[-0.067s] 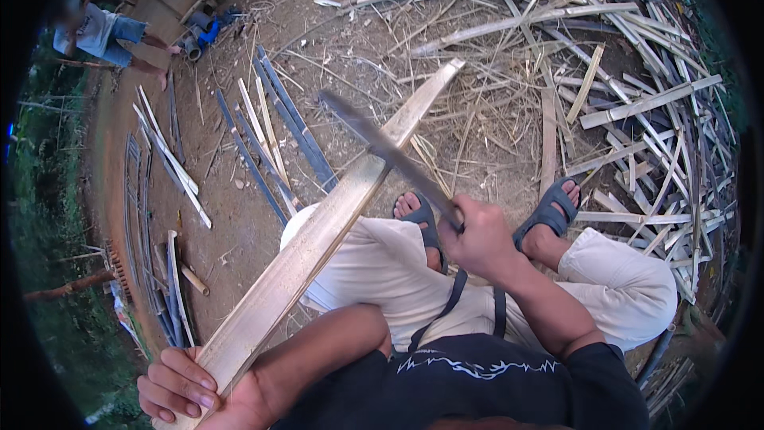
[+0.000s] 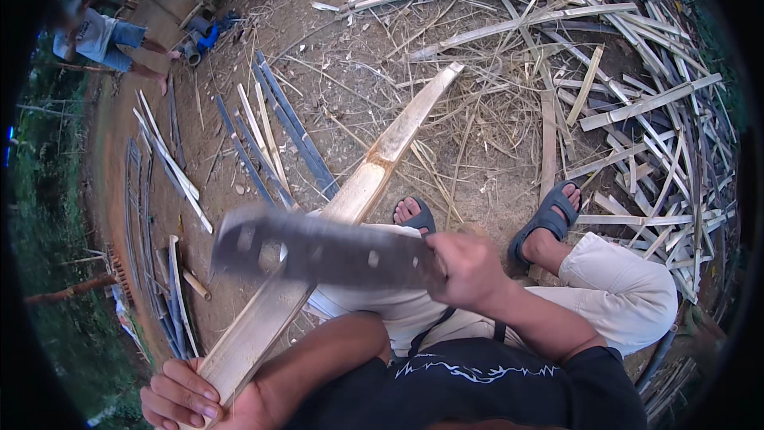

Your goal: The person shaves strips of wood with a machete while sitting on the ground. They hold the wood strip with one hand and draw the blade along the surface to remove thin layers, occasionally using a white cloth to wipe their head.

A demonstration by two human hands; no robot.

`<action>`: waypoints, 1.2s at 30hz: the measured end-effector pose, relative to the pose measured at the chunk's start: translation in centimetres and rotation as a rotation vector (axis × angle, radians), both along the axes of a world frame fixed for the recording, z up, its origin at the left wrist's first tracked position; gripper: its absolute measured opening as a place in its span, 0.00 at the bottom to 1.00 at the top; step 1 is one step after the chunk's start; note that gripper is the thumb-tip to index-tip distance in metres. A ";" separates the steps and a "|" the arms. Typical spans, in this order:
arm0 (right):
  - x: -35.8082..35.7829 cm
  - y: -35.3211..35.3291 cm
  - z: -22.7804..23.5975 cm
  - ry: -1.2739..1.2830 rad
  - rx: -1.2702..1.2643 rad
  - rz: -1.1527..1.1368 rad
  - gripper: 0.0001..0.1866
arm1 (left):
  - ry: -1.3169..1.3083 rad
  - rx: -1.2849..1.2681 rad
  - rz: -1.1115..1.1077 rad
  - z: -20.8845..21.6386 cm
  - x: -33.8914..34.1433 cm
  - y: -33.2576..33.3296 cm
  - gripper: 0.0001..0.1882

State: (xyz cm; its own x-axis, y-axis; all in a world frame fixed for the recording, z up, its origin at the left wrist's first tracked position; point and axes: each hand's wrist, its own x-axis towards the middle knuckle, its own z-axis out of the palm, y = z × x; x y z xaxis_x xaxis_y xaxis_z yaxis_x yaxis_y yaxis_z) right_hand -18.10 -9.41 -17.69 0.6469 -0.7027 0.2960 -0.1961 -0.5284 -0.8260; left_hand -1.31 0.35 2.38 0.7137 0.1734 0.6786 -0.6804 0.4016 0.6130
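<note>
My left hand [image 2: 185,392] is closed round the near end of a long split bamboo piece [image 2: 403,129], which slants away from me over my left thigh toward the upper right. A brownish node crosses the bamboo about two-thirds of the way up. In my right hand [image 2: 471,269] is the handle of a machete [image 2: 350,256], a broad dark blade with holes along it. The blade lies across the middle of the bamboo, turned broadside and smeared by motion. Whether its edge touches the bamboo, I cannot tell.
Split bamboo strips [image 2: 637,103] pile up along the right side. Dark green-skinned strips [image 2: 294,123] lie on the ground to the left, with thin shavings [image 2: 477,123] ahead of my sandalled feet. At the far left a person [image 2: 103,32] is beside some bamboo tubes [image 2: 195,46].
The machete has come back toward me along the bamboo and turned from edge-on to broadside. My right hand has shifted slightly nearer; the left hand keeps its grip.
</note>
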 end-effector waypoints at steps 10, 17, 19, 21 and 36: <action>0.5 -7.5 -9.6 0.482 0.100 -0.229 0.15 | 0.078 0.047 0.113 -0.6 2.6 -0.7 0.23; 0.3 -15.0 -16.7 0.614 0.160 -0.318 0.12 | 0.147 -0.040 0.205 -0.7 2.8 -2.8 0.23; 1.1 -17.4 -17.2 0.746 0.271 -0.373 0.11 | 0.140 0.041 0.238 -0.8 3.5 -2.3 0.23; 1.2 -16.7 -16.5 0.780 0.206 -0.312 0.12 | 0.128 0.053 0.259 -1.2 3.6 -2.3 0.24; 5.5 -22.5 -19.0 0.826 0.230 -0.157 0.14 | 0.109 0.029 0.210 -1.0 5.1 -1.2 0.24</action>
